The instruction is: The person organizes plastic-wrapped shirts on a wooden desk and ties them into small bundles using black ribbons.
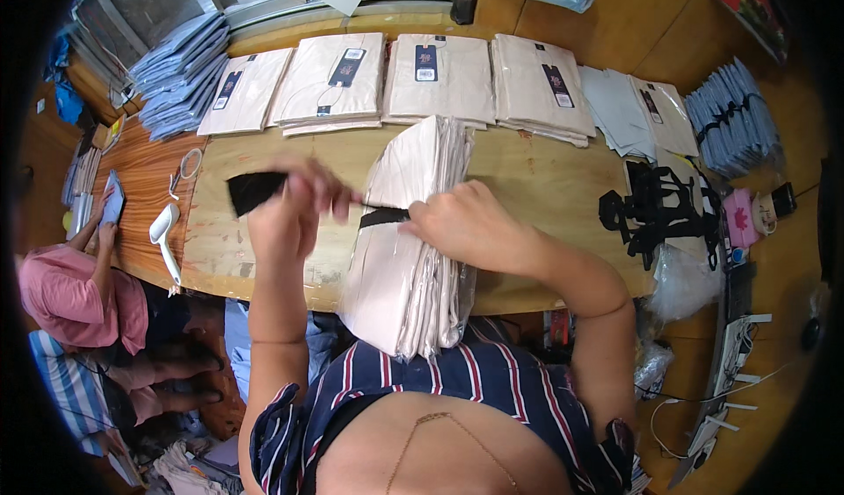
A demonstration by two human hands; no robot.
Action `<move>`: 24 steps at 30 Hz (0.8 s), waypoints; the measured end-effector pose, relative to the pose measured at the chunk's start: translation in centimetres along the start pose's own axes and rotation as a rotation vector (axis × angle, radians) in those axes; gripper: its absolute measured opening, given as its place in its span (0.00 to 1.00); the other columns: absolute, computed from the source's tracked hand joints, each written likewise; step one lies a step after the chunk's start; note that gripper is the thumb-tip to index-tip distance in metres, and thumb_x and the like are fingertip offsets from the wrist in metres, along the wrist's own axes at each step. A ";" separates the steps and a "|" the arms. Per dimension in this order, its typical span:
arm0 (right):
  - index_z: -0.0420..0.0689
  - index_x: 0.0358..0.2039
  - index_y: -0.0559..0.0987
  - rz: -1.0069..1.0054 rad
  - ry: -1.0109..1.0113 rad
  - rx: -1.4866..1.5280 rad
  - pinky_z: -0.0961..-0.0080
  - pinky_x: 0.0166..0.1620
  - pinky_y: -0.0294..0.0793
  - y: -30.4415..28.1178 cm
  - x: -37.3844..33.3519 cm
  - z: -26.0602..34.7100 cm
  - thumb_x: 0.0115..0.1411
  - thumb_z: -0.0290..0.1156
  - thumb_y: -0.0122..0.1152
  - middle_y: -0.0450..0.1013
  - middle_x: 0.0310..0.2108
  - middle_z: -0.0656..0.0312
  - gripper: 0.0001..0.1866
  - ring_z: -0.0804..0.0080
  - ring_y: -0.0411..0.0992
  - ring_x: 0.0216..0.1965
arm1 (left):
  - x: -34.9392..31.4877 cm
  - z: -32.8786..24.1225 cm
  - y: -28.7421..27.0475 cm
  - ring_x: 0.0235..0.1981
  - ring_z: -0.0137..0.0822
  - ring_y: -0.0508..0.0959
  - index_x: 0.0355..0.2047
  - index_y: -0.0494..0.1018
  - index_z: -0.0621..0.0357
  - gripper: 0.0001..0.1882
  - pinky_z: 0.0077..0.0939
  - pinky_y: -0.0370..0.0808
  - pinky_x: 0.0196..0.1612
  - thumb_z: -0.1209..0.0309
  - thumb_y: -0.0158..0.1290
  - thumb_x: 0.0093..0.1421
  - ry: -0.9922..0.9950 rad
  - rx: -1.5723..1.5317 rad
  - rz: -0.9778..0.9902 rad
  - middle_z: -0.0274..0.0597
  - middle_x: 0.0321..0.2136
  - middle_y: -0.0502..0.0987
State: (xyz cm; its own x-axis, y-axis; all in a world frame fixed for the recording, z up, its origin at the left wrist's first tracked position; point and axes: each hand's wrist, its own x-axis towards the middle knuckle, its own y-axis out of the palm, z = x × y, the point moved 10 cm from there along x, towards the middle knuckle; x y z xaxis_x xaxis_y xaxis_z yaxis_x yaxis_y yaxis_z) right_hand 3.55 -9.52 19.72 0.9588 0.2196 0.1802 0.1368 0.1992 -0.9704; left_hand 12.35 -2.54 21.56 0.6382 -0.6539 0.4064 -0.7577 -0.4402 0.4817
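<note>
A thick bundle of folded cream garments in clear plastic sleeves stands on edge at the table's front, close against my body. A black cloth strip lies across its middle. My right hand is closed on this strip, pinching it at the bundle's upper face. To the left of the bundle, my left hand is raised, slightly blurred, with its fingers closed round the strip's other stretch. The strip's wide loose end sticks out leftward from that hand. How it runs behind the bundle is hidden.
Along the back of the wooden table lie several stacks of tagged cream garments. Blue garment piles stand at both ends. More black strips lie at right, a white handheld steamer at left. Another person works at far left.
</note>
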 end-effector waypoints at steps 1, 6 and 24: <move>0.39 0.14 0.73 -0.017 0.004 -0.001 0.70 0.21 0.69 0.0 0.5 -0.2 0.51 0.37 0.50 0.67 0.10 0.54 0.15 0.58 0.69 0.15 | 1.0 0.4 -0.9 0.17 0.30 0.67 0.22 0.65 0.61 0.12 0.31 0.70 0.31 0.64 0.45 0.56 -0.027 -0.015 -0.053 0.36 0.14 0.64; 0.39 0.12 0.73 -0.030 0.017 0.034 0.69 0.22 0.69 0.6 2.9 -0.8 0.50 0.34 0.49 0.67 0.10 0.52 0.15 0.59 0.69 0.15 | 1.4 -1.9 -9.6 0.21 0.25 0.69 0.27 0.68 0.66 0.05 0.14 0.65 0.26 0.77 0.50 0.49 0.250 1.043 -0.591 0.38 0.20 0.72; 0.39 0.20 0.73 0.022 0.035 0.806 0.82 0.24 0.66 0.0 6.4 -1.4 0.53 0.32 0.48 0.70 0.18 0.60 0.11 0.75 0.68 0.20 | -2.9 3.5 -6.7 0.30 0.35 0.74 0.25 0.69 0.65 0.04 0.27 0.70 0.37 0.76 0.50 0.51 0.118 0.077 -0.366 0.46 0.23 0.74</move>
State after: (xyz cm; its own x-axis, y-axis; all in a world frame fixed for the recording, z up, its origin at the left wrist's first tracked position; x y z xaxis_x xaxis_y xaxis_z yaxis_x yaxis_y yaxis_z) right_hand 10.01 -9.46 20.65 0.9683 0.2041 0.1442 -0.0911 0.8257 -0.5567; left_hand 15.09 0.07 14.44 0.8760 -0.3717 0.3074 -0.4823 -0.6791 0.5533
